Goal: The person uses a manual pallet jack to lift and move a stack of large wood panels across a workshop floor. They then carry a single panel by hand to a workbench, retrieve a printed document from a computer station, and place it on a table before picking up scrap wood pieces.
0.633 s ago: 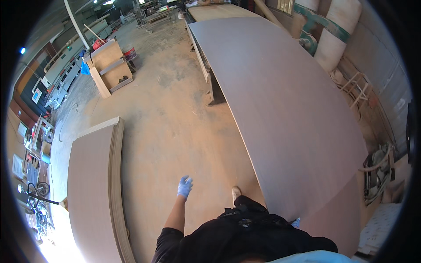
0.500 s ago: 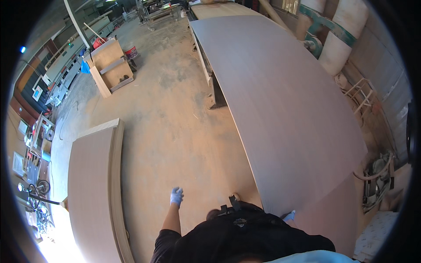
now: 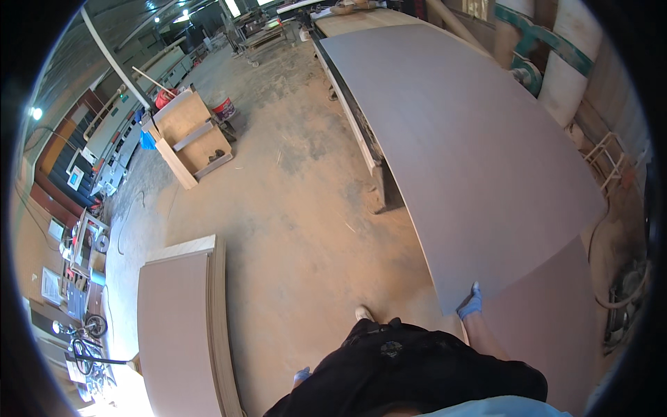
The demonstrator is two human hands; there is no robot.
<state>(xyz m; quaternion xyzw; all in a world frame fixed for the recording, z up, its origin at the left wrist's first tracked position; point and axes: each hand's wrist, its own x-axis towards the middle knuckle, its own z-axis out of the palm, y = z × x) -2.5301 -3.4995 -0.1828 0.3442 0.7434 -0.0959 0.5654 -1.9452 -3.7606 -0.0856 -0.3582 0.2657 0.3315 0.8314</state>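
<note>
A large grey-brown sheet panel [image 3: 445, 146] lies on a long bench at my right, its near end overlapping a browner panel [image 3: 549, 313]. My right hand [image 3: 472, 303], in a light blue-grey glove, rests at the near left corner of the upper sheet. Its fingers look stretched out and apart, touching the surface. Low beside my body is my left hand [image 3: 301, 376], gloved alike and mostly hidden by my dark shirt; its fingers cannot be made out. Nearest to that hand on the left stands a stack of brown panels [image 3: 177, 333] with pale edges.
Dusty floor [image 3: 299, 229] runs between stack and bench. Ahead on the left are a wooden cart [image 3: 191, 135] and a red bucket [image 3: 224, 109]. Thick duct pipes [image 3: 559, 76] and a metal frame [image 3: 608, 160] stand beyond the bench at right. A bicycle [image 3: 87, 337] is far left.
My right hand has come forward from beside my body onto the sheet's near corner. My left hand has drawn back toward my body. The view has shifted, and a shoe now shows ahead.
</note>
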